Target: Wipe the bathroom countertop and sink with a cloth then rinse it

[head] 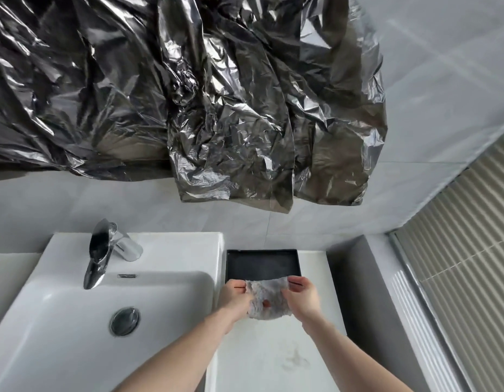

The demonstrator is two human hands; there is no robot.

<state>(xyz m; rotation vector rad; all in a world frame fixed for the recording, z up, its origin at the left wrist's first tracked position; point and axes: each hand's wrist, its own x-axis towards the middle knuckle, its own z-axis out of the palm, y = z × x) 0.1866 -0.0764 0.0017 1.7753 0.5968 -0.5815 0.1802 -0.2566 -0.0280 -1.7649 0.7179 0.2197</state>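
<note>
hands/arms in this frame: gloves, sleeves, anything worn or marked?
Both are bare: no gloves and no sleeves in view, forearms uncovered to the frame edge. No watch, ring or bracelet shows. The left hand and right hand each carry a thin dark line across the fingers; what it is cannot be told.

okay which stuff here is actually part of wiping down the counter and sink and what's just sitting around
Part of the job: cloth held by left hand and right hand; countertop; sink; faucet.

Just there: black tray; black plastic sheeting on the wall.
</note>
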